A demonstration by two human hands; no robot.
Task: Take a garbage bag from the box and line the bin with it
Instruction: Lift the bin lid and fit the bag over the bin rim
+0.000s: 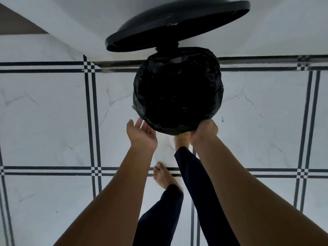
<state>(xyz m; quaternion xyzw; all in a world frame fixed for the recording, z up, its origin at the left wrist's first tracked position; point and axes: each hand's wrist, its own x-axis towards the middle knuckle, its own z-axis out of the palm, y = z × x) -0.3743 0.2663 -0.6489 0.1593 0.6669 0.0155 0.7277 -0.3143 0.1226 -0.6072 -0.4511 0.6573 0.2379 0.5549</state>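
- Nearest the lens, filling the lower frame: two bare forearms, reaching up toward the centre, with dark trouser legs and bare feet between them.
- Behind everything, the tiled floor (53, 121), white with dark double lines; largest thing in view.
- Upper centre: the black lid (177, 23), tipped up and open, probably held so by the right foot (181, 139) tucked under the near edge of the bin.
- Centre of frame: the garbage bag (177, 89), already inside the bin and folded outward over the rim all round; bin body itself hidden beneath the plastic. Box not in view.
- Lower right of the bag: the right hand (204, 132), closed on the folded-over plastic at the near rim; fingers tucked under, so exact grip could not be told.
- Lower left of the bag: the left hand (142, 134), spread and cupped, palm toward the bag, fingertips just at its hanging edge, gripping nothing.
- Judged step: seating and smoothing the overhang. Best done by keeping the right-hand pinch as an anchor while drawing the loose left flap down evenly, working round the rim so no side rides up.
- Worth pressing trapped air out of the middle, gently; thin film likely to tear if yanked against the rim.
- Worth keeping plastic clear of the hinge at the back, so the lid can shut.
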